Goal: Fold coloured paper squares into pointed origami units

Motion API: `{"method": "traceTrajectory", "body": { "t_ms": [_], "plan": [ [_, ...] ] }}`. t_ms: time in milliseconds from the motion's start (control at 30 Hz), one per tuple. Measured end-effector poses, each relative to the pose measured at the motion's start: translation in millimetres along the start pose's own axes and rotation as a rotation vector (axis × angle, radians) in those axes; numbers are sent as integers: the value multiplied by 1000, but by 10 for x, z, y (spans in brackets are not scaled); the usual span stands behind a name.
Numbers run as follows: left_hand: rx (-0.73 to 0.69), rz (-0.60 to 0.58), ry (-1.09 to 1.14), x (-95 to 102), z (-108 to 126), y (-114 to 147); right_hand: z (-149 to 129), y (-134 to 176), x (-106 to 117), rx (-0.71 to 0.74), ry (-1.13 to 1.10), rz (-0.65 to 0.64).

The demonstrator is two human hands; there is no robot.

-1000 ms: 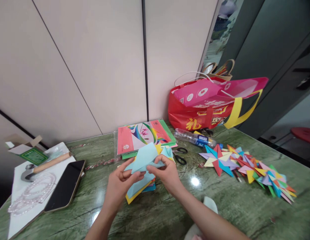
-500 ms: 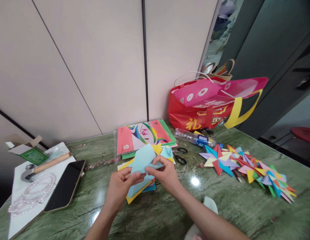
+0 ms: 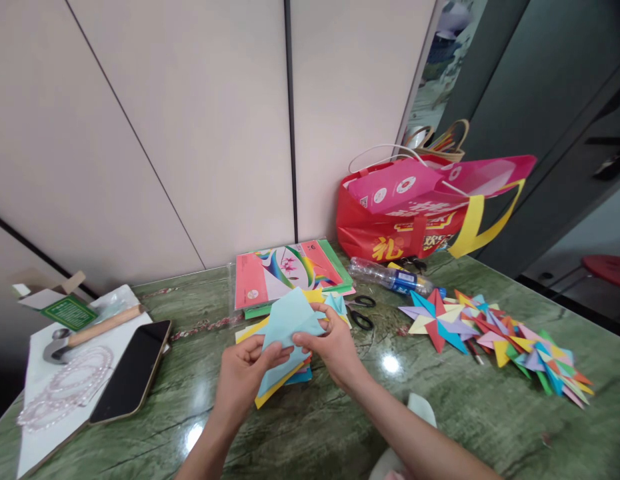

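A light blue sheet of folded paper [image 3: 289, 319] is held up between my two hands. My left hand [image 3: 245, 363] pinches its lower left edge between thumb and fingers. On the right side, my right hand [image 3: 330, 343] grips a folded corner, thumb in front and fingers behind. Below them lies a stack of coloured paper [image 3: 265, 397], with yellow and blue sheets showing; the hands hide part of it. Black-handled scissors [image 3: 363, 313] rest just right of the stack, their blades partly covered by a small blue folded piece [image 3: 336, 303].
Behind the stack lies a pink paper pack [image 3: 285, 270]. A plastic bottle [image 3: 395, 277] sits before a red bag [image 3: 400, 213]. Folded paper stars [image 3: 435, 320] spread along the right. At left are a phone [image 3: 133, 373], a hammer [image 3: 97, 329], beads [image 3: 73, 380] and a green box [image 3: 67, 310].
The right-hand flap of the blue paper has turned, and more of its flat face shows now. My right fingers have shifted slightly around that corner; the left hand stays nearly in place.
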State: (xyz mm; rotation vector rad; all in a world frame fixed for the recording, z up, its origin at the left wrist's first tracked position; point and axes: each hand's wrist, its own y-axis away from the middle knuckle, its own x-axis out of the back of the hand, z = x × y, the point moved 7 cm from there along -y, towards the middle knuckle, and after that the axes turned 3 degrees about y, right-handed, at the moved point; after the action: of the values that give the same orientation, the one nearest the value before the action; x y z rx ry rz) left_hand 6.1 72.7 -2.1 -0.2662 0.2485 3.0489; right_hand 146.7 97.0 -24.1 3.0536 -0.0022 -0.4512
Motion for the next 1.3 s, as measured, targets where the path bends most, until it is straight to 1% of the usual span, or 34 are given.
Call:
{"method": "traceTrajectory", "body": {
  "t_ms": [267,400,500,733,867,967,1100,1300],
  "plan": [
    [-6,-2,-17,0,2,-11,25,-9,-3,-4,-44,-18],
    [-5,-5,-15,-11,3,-14,60,-24,-11,-36,-69,-28],
    [-12,7,-26,-2,-2,-15,77,-24,-7,-51,-80,-12],
    [-49,64,-65,71,-33,-34,78,25,-18,11,-20,33],
    [-50,55,-95,31,-15,-21,101,53,-32,19,14,71],
    [-42,48,-89,-2,0,-7,110,65,-48,9,11,67],
    [-28,50,-62,1,-16,-12,74,68,-29,27,95,79],
    [-21,37,-33,44,-37,-42,11,32,-33,14,81,7]
  ]
}}
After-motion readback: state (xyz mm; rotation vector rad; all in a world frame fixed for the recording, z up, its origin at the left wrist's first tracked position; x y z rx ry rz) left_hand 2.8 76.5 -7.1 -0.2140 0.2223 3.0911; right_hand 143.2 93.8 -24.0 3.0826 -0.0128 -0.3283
